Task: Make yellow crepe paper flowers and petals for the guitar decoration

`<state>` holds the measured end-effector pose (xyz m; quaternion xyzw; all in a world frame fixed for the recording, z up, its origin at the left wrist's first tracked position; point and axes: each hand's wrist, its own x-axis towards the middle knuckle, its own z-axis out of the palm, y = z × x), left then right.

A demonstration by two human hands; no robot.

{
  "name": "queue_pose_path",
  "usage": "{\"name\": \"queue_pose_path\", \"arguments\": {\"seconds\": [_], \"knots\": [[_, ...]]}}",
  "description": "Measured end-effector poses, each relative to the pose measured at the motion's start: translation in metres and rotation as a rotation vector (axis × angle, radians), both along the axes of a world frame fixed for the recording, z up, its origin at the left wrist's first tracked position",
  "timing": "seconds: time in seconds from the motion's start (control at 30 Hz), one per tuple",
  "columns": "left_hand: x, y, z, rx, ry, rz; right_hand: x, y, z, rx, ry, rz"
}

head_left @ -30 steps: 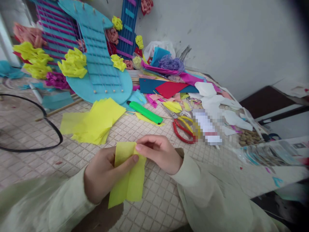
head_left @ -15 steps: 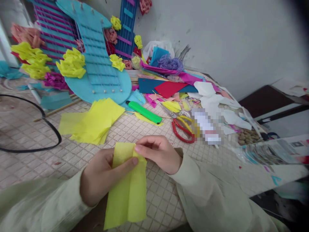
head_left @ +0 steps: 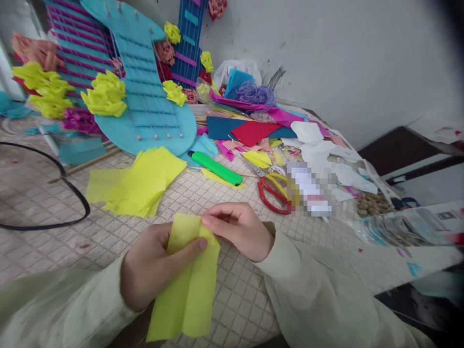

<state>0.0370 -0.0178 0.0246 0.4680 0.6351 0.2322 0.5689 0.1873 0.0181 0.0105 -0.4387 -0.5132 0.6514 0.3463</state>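
A folded yellow tissue paper strip [head_left: 188, 290] hangs in front of me, creased lengthwise. My left hand [head_left: 152, 263] pinches its upper part with the thumb on the front. At the paper's top right corner my right hand [head_left: 237, 229] has its fingers closed on the edge. Both hands are over the quilted beige table cover [head_left: 235, 299]. A stack of yellow tissue sheets [head_left: 139, 181] lies just beyond the hands.
A green lighter [head_left: 217, 167] and red-handled scissors [head_left: 271, 191] lie behind my right hand. Teal guitar-shaped boards with paper flowers [head_left: 141, 92] lean at the back left. Coloured paper scraps [head_left: 253, 130], a black hoop [head_left: 47, 193] and a plastic bag [head_left: 398, 227] surround them.
The yellow strip hangs longer below my left hand and swung slightly left. Both hands stayed at nearly the same place.
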Motion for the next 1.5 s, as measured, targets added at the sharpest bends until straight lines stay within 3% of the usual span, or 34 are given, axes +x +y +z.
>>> {"name": "queue_pose_path", "arguments": {"seconds": [0.13,0.4,0.73,1.27,1.5], "knots": [[0.001,-0.001,0.002,-0.005,0.0,0.007,0.001,-0.001,-0.001,0.03,-0.018,0.003],[-0.006,0.004,-0.012,0.041,0.026,-0.079,0.001,-0.001,-0.001,0.016,-0.026,0.007],[0.001,0.001,0.001,-0.004,0.051,0.02,0.002,-0.001,-0.004,0.092,-0.079,0.005],[-0.008,0.01,-0.014,0.03,0.064,-0.042,0.004,0.001,-0.003,0.046,-0.108,0.049],[-0.007,0.01,-0.002,-0.003,0.069,0.012,0.005,0.003,-0.002,-0.011,-0.088,0.064]]}}
